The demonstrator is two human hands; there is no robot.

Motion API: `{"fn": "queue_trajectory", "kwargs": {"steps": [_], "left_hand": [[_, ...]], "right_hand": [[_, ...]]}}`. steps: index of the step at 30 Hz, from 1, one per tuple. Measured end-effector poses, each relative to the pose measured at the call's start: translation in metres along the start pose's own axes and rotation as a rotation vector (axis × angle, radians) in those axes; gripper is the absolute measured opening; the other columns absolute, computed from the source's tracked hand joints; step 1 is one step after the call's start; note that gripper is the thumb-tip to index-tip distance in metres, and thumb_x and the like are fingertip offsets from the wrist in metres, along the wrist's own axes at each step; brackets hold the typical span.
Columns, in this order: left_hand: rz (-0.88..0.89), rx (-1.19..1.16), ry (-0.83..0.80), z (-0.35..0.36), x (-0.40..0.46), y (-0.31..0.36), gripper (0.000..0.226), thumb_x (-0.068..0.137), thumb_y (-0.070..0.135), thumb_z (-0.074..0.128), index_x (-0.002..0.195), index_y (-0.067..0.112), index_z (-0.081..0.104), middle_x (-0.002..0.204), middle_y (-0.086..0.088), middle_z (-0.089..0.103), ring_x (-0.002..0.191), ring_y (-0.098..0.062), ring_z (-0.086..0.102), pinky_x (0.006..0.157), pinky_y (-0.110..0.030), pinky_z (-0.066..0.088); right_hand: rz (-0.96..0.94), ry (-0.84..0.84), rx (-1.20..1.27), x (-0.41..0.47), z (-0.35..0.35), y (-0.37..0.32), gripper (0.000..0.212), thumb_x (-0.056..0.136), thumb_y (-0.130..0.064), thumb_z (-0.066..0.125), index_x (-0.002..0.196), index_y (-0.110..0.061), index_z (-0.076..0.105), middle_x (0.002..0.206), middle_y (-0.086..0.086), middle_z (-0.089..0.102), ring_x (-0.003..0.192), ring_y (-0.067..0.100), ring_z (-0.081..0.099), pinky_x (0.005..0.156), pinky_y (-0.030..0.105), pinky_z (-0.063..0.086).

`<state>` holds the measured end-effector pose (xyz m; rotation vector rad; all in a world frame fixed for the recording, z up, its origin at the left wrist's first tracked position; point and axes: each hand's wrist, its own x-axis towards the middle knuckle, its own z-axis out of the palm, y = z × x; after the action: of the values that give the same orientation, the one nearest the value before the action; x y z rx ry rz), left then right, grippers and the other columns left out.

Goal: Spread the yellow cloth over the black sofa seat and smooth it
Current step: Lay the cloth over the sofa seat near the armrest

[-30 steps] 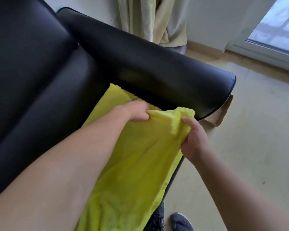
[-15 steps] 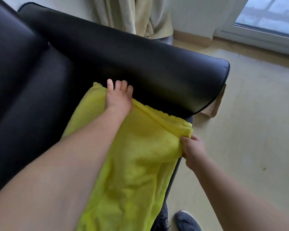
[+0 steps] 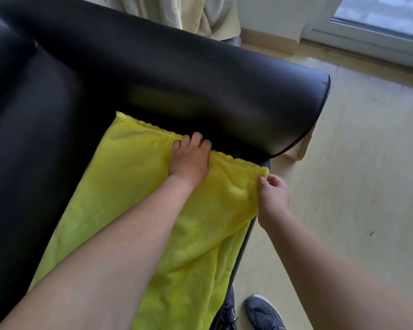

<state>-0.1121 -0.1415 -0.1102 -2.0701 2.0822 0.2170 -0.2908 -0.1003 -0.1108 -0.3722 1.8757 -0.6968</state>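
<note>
I see the yellow cloth (image 3: 134, 198) lying along the black sofa seat (image 3: 34, 144), its far edge beside the armrest (image 3: 200, 86). My left hand (image 3: 188, 160) presses flat on that far edge, fingers straight, gripping nothing. My right hand (image 3: 273, 194) pinches the cloth's corner at the seat's front edge, its grip closed on the fabric. A dark shoe (image 3: 264, 313) stands on the floor (image 3: 355, 163).
</note>
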Motion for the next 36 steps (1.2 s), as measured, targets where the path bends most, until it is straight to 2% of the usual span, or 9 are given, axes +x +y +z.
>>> {"fn": "queue_trajectory", "kwargs": {"steps": [4,7,16,20,22,25,29,32,36], "left_hand": [[-0.055,0.0,0.265,-0.007,0.001,-0.009,0.022,0.097,0.031,0.045,0.105,0.018,0.061,0.103,-0.004,0.06,0.098,-0.031,0.049,0.087,-0.042,0.031],[-0.068,0.021,0.314,-0.005,0.007,-0.008,0.02,0.098,0.032,0.046,0.101,0.019,0.061,0.098,-0.003,0.061,0.096,-0.031,0.05,0.092,-0.046,0.031],[-0.108,-0.024,0.104,0.012,-0.003,0.006,0.04,0.096,0.039,0.04,0.132,0.022,0.043,0.137,-0.008,0.04,0.12,-0.031,0.038,0.104,-0.05,0.024],[-0.114,-0.055,0.11,0.02,-0.02,0.002,0.054,0.09,0.044,0.034,0.136,0.017,0.045,0.135,-0.013,0.047,0.118,-0.033,0.044,0.102,-0.052,0.033],[-0.102,-0.089,0.032,0.022,-0.029,-0.001,0.063,0.091,0.049,0.024,0.146,0.019,0.034,0.147,-0.012,0.038,0.131,-0.032,0.036,0.11,-0.056,0.024],[-0.105,-0.139,-0.083,0.032,-0.032,-0.013,0.07,0.092,0.056,0.009,0.155,0.027,0.003,0.162,-0.002,0.006,0.148,-0.027,0.005,0.118,-0.053,-0.001],[-0.155,-0.17,-0.114,0.042,-0.021,-0.038,0.066,0.096,0.057,0.012,0.154,0.032,-0.008,0.163,0.005,-0.009,0.149,-0.022,-0.009,0.118,-0.05,-0.008],[-0.29,-0.123,-0.103,0.039,-0.01,-0.061,0.067,0.096,0.058,0.014,0.153,0.032,-0.01,0.162,0.007,-0.013,0.149,-0.023,-0.011,0.114,-0.056,-0.015],[-0.607,-0.255,-0.138,0.036,0.003,-0.101,0.068,0.096,0.059,0.013,0.154,0.031,-0.01,0.162,0.006,-0.015,0.149,-0.025,-0.013,0.114,-0.062,-0.009]], "right_hand": [[0.016,0.033,-0.091,0.006,0.005,0.002,0.009,0.095,-0.029,0.058,0.1,-0.02,0.059,0.096,-0.003,0.062,0.091,0.018,0.058,0.093,0.039,0.05],[0.016,0.056,-0.151,0.01,0.008,-0.003,0.012,0.097,-0.03,0.055,0.099,-0.018,0.058,0.093,0.0,0.06,0.085,0.018,0.054,0.082,0.034,0.048],[0.112,0.185,-0.268,0.019,0.013,0.002,0.015,0.096,-0.032,0.05,0.101,-0.018,0.048,0.119,0.01,0.057,0.105,0.032,0.056,0.095,0.046,0.047],[0.176,0.202,-0.271,0.018,0.019,-0.003,0.044,0.091,-0.044,0.052,0.124,-0.015,0.051,0.132,0.012,0.048,0.121,0.036,0.047,0.102,0.05,0.041],[0.176,0.214,-0.311,0.017,0.021,-0.006,0.047,0.093,-0.045,0.051,0.129,-0.014,0.048,0.138,0.013,0.042,0.128,0.035,0.039,0.106,0.048,0.035],[0.119,0.245,-0.362,0.015,0.031,-0.009,0.036,0.099,-0.032,0.046,0.129,-0.013,0.046,0.142,0.012,0.038,0.133,0.032,0.033,0.11,0.044,0.028],[0.177,0.358,-0.245,0.013,0.047,-0.013,0.031,0.101,-0.02,0.036,0.13,-0.009,0.04,0.145,0.011,0.038,0.135,0.03,0.033,0.108,0.037,0.025],[0.186,0.435,-0.228,0.016,0.054,-0.012,0.03,0.102,-0.019,0.029,0.129,-0.01,0.036,0.142,0.012,0.041,0.132,0.031,0.035,0.106,0.038,0.026],[0.169,0.528,-0.304,0.021,0.066,-0.006,0.033,0.105,-0.028,0.023,0.13,-0.011,0.036,0.139,0.012,0.042,0.129,0.032,0.037,0.105,0.039,0.025]]}}
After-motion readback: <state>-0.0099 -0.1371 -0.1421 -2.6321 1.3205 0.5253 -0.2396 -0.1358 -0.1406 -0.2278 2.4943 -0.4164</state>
